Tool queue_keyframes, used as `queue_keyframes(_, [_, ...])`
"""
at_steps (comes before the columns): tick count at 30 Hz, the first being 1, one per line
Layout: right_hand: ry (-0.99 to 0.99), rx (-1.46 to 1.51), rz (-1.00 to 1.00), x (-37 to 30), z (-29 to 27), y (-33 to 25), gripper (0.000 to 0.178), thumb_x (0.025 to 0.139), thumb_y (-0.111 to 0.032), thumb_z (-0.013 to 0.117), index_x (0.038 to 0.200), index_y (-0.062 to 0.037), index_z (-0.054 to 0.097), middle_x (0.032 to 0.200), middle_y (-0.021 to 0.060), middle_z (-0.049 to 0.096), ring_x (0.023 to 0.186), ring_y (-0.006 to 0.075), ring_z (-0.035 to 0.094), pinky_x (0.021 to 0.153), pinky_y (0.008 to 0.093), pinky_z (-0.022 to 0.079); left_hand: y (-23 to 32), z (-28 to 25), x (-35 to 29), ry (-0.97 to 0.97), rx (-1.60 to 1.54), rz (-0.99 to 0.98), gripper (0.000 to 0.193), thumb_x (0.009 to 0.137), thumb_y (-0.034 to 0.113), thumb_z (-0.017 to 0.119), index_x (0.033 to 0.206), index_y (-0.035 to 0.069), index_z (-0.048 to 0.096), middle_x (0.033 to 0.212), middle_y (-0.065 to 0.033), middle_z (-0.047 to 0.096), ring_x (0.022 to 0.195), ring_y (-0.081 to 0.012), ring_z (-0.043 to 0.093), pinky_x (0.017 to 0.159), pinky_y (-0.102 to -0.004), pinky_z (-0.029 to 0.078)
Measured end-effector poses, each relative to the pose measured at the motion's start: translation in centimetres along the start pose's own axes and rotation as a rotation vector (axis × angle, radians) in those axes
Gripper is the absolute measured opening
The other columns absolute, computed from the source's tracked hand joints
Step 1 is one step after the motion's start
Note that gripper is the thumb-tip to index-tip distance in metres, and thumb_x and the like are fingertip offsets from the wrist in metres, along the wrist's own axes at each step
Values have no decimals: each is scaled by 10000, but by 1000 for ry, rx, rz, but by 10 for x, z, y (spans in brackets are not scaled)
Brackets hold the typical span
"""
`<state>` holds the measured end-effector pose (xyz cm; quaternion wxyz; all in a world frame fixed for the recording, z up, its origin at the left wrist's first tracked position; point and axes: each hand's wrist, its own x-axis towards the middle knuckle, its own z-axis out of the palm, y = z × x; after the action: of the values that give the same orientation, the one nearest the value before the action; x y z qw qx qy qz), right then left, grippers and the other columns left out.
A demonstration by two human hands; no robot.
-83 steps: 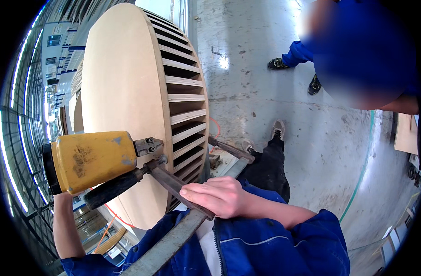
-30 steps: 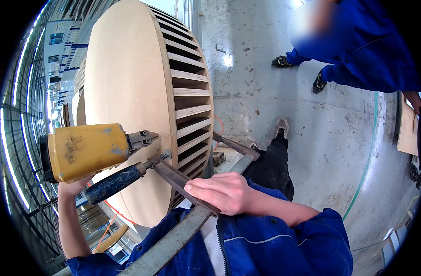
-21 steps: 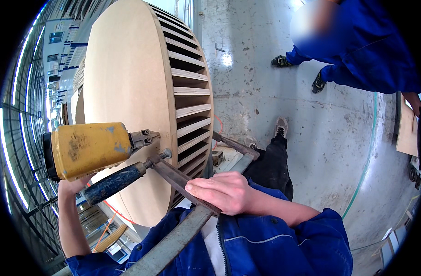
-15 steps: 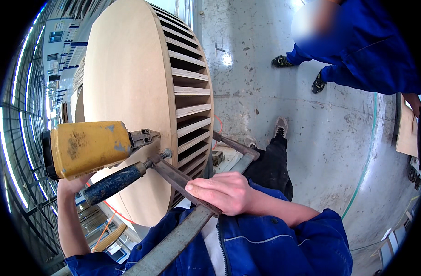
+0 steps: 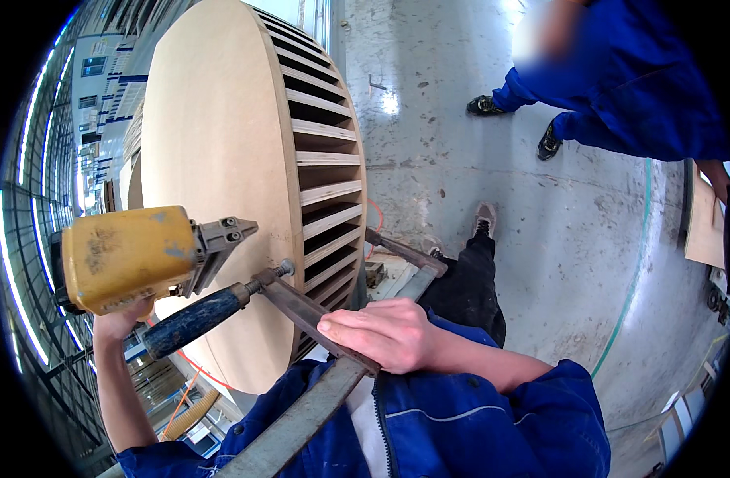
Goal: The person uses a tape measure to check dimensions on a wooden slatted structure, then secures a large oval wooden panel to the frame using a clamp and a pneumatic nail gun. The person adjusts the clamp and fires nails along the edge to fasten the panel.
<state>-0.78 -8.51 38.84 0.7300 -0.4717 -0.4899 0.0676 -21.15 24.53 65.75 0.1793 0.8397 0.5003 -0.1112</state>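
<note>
A yellow nail gun (image 5: 130,259) is gripped from below by my left hand (image 5: 126,317), whose fingers are mostly hidden behind the tool. Its metal nose points right, over the pale face of a large curved wooden piece (image 5: 221,127) with slatted sides; I cannot tell whether it touches. My right hand (image 5: 385,334) closes around the rusty jaw of a bar clamp (image 5: 305,418). The clamp's worn blue handle (image 5: 194,323) sticks out below the nail gun. Its screw end sits near the wood's edge, and its other jaw (image 5: 405,251) reaches the slatted side.
At the upper right stands a co-worker in blue (image 5: 612,88). An orange hose (image 5: 194,368) runs below the wooden piece, beside a ribbed yellowish duct (image 5: 191,414). Wooden panels (image 5: 706,219) lean at the far right. A green line (image 5: 637,271) crosses the grey floor.
My left hand has drawn the nail gun left, and its nose has moved away from the clamp screw and the wood's edge. My right hand stays on the clamp.
</note>
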Motion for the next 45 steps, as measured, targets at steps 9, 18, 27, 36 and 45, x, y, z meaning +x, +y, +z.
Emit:
queue_keyframes(9, [39, 56, -19, 4, 2, 1, 283, 817, -61, 746, 1072, 57, 714, 977, 199, 748, 600, 216, 697, 482, 291, 531, 10, 12, 1, -72, 114, 98, 352, 809, 62, 826, 1142, 52, 714, 1080, -85, 732, 966, -212, 681, 822, -374, 571])
queue_keyframes(18, [-4, 28, 0, 2, 0, 0, 333, 809, -77, 700, 1119, 45, 709, 1026, 170, 741, 669, 205, 718, 542, 296, 561, 9, 15, 2, -70, 221, 155, 349, 827, 85, 813, 1160, 61, 711, 1087, -94, 731, 960, -228, 685, 821, -380, 570])
queue_keyframes(27, [-16, 23, 9, 1, 0, 0, 358, 806, -83, 682, 1140, 45, 703, 1054, 164, 736, 710, 207, 730, 575, 301, 578, 10, 16, 4, -84, 214, 140, 350, 832, 84, 807, 1167, 63, 707, 1094, -96, 730, 968, -227, 683, 824, -380, 571])
queue_keyframes(36, [-17, 31, 12, 2, -1, -1, 361, 810, -89, 681, 1145, 47, 698, 1053, 167, 734, 712, 207, 732, 573, 299, 577, 14, 16, 4, -84, 185, 143, 353, 832, 82, 807, 1170, 59, 707, 1093, -90, 728, 966, -220, 683, 815, -378, 575])
queue_keyframes(45, [-19, 29, 6, 1, -1, 0, 365, 810, -91, 679, 1145, 50, 698, 1057, 173, 733, 714, 212, 733, 573, 298, 576, 19, 19, 3, -72, 222, 129, 361, 828, 82, 812, 1174, 69, 709, 1088, -90, 733, 964, -220, 692, 815, -376, 581])
